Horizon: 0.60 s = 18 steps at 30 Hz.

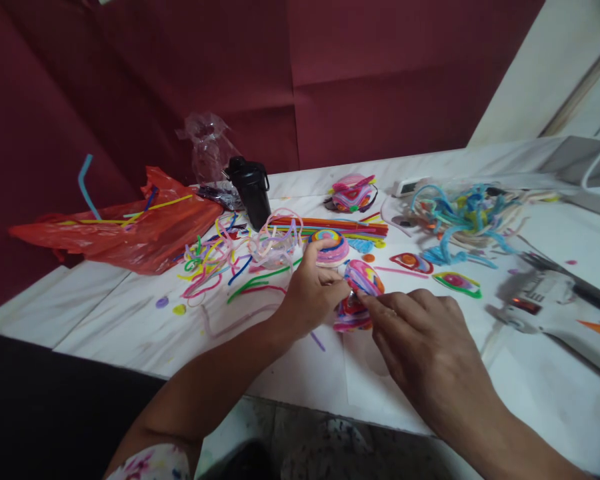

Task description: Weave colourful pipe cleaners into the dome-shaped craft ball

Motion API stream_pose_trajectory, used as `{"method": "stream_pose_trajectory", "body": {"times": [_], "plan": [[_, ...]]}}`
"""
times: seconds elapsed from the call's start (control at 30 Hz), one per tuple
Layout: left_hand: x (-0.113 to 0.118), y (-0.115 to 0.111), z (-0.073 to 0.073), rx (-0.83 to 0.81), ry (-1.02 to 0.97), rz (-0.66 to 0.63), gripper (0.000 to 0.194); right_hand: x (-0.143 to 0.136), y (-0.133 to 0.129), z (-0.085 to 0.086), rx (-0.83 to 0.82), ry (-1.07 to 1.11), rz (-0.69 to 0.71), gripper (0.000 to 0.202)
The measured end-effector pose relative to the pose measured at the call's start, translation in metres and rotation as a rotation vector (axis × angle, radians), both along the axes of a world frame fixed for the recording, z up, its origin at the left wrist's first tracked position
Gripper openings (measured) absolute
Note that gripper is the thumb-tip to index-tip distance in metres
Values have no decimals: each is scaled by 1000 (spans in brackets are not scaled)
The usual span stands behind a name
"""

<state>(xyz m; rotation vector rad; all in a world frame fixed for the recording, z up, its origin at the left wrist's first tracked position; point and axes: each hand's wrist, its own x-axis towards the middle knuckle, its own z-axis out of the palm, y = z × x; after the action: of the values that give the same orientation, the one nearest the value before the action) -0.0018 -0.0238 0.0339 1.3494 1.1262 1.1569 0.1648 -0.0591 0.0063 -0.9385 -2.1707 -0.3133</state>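
Observation:
A brightly striped craft piece (365,275), apparently made of coiled pipe cleaners in pink, purple, orange and red, rests low over the table between my hands. My left hand (313,290) grips its left side with fingers bent inward. From the right, my right hand (423,337) presses its fingertips together on the piece's middle, where a small shiny spot shows. Whether something tiny is pinched there is hidden. Just behind my left fingers lies a round rainbow coil (330,248). Two flat eye-shaped pieces, one red-edged (411,263) and one green-edged (457,284), lie to the right.
Straight pipe cleaners (350,227) lie behind, near a finished-looking striped piece (353,193). Left are a red plastic bag (145,233), a black bottle (251,190) and tangled strands (210,263). A blue tangle (470,217) and a white tool with a lit display (545,303) occupy the right.

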Motion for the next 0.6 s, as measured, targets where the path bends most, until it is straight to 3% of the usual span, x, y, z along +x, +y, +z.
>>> {"method": "stream_pose_trajectory", "body": {"times": [0.43, 0.6], "plan": [[0, -1, 1, -1, -21, -15, 63, 14, 13, 21, 188, -283, 72, 44], [0, -2, 2, -15, -5, -1, 64, 22, 24, 29, 247, -388, 186, 48]]}}
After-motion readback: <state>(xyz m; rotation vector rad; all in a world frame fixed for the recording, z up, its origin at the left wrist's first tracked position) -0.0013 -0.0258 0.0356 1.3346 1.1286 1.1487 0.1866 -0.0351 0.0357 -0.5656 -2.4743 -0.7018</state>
